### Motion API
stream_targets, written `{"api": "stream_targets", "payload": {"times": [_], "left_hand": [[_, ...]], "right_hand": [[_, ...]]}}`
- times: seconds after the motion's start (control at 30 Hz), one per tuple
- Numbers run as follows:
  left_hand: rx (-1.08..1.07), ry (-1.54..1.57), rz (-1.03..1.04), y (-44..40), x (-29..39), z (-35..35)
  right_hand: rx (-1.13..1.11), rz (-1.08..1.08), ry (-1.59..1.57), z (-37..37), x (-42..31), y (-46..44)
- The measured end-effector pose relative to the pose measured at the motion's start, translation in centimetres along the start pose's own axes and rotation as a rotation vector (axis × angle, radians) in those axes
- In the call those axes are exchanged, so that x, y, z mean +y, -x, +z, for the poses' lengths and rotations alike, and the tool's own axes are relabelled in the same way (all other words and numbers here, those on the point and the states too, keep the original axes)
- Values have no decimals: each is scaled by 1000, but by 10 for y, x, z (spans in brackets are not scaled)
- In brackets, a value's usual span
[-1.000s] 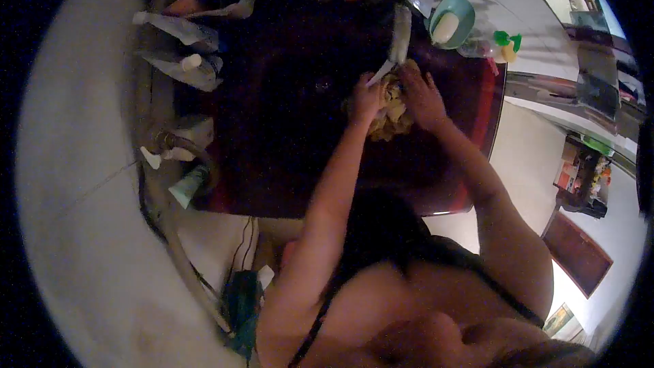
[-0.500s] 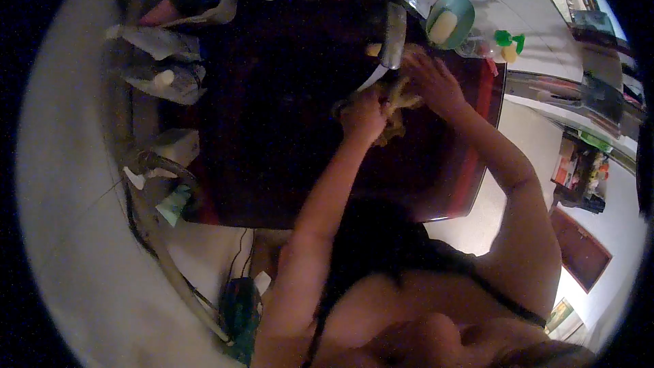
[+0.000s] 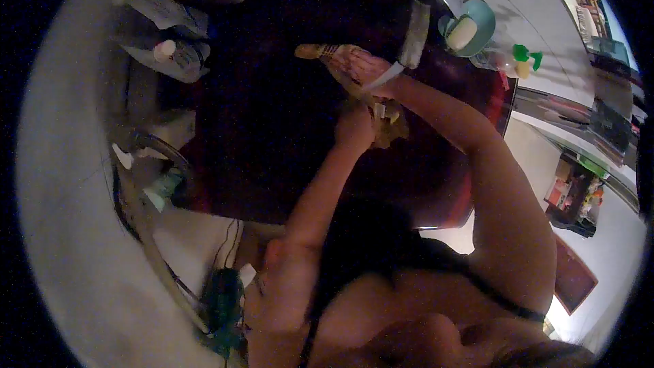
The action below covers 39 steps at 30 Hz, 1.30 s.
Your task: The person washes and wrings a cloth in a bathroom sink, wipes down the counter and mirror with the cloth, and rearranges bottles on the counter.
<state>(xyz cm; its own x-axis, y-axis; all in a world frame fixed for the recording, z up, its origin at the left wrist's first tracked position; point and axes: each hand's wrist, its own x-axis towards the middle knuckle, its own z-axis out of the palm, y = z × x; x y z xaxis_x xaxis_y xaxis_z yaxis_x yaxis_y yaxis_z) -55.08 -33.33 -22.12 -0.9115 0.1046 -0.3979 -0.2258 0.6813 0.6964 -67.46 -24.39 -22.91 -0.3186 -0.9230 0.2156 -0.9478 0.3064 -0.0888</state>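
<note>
My right hand (image 3: 364,67) is closed over a scrub brush (image 3: 310,51), whose yellowish wooden end sticks out to the left of my fingers. Below it, my left hand (image 3: 355,128) grips a crumpled yellowish-brown piece that looks like cloth (image 3: 392,133), with small pale patches; its exact kind is unclear. The brush lies over the upper part of this piece. From a silver tap (image 3: 414,37), what looks like a stream of water (image 3: 385,80) slants down by my right wrist.
Beyond the tap stand a teal soap dish (image 3: 480,24) with a pale soap bar (image 3: 462,33) and a green-topped pump bottle (image 3: 524,58). Plastic packets (image 3: 167,54) line the left side. A dark red surface (image 3: 272,197) lies under my hands.
My right hand has swung left with the brush, passing to the other side of the tap's stream. The left hand stays on the yellowish-brown piece. The whole view has shifted slightly.
</note>
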Motion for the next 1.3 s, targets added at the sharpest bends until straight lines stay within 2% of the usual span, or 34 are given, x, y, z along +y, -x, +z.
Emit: {"api": "stream_targets", "payload": {"times": [0.03, 0.07, 0.13, 0.2, 0.23, 0.3, 0.33, 0.37, 0.4, 0.43, 0.5, 0.53, 0.6, 0.67, 0.7, 0.77, 0.8, 0.87, 0.93, 0.97, 1.0, 1.07, 1.13, 1.17, 1.23, 1.27, 1.3], "left_hand": [[-23, -22, 41, 2, 0, 3], [-46, -45, 82, 3, 0, 5], [-64, -60, 124, 6, 3, 15], [-213, -83, 254, 12, 9, 39], [-209, -78, 250, 18, 10, 57], [-87, 77, 445, 32, 15, 86], [-86, 81, 432, 39, 16, 91], [52, 93, 441, 44, 22, 82], [213, 98, 465, 44, 21, 70], [229, 92, 449, 44, 20, 62], [127, 73, 362, 53, 7, 34], [128, 72, 357, 53, -3, 25], [-8, 31, 153, 53, -23, 9], [181, -60, 114, 52, -42, -8], [184, -53, 109, 51, -47, -20], [433, 66, 84, 48, -57, -43], [436, 58, 86, 49, -61, -47], [602, 79, 125, 52, -66, -50], [585, 51, 134, 63, -72, -58], [560, 35, 138, 71, -76, -60], [567, 38, 136, 79, -82, -60], [597, -47, 116, 94, -91, -59], [613, -21, 100, 102, -98, -58], [635, 7, 83, 103, -100, -55], [665, -10, 84, 102, -105, -50], [689, -25, 90, 103, -104, -48], [679, -18, 88, 102, -104, -49]], "right_hand": [[-133, 90, -222, 11, 3, 14], [-285, 348, -694, -24, -1, 8], [-395, 547, -1035, -97, -20, 8], [-414, 406, -429, -108, -19, 67], [-455, 311, 48, -95, -17, 101], [-401, 351, 102, -88, -23, 98], [-347, 413, 154, -82, -28, 96], [-347, 403, 148, -65, -25, 92], [-247, 370, 55, -37, -16, 76], [-158, 335, -64, -12, -5, 64], [-69, 268, -309, -9, -6, -13], [105, 93, -260, 0, -7, -48], [289, -91, -220, 23, -17, -85], [123, 120, -43, 49, -31, -88], [117, 114, -45, 57, -35, -81], [104, 31, -188, 62, -35, -64], [104, 5, -236, 59, -34, -56], [-476, 612, -797, 38, -25, -29], [-843, 498, -657, -40, -20, -62], [-844, 493, -653, -35, -13, -47], [-514, 401, -562, -21, -1, -17], [-193, 292, -469, 21, 13, 0], [-143, -16, 174, 68, 23, 0], [-142, -19, 165, 73, 17, -12], [-84, 219, 60, 81, -9, -57], [-92, 217, 55, 87, -21, -68], [-63, 327, -77, 90, -35, -75]]}}
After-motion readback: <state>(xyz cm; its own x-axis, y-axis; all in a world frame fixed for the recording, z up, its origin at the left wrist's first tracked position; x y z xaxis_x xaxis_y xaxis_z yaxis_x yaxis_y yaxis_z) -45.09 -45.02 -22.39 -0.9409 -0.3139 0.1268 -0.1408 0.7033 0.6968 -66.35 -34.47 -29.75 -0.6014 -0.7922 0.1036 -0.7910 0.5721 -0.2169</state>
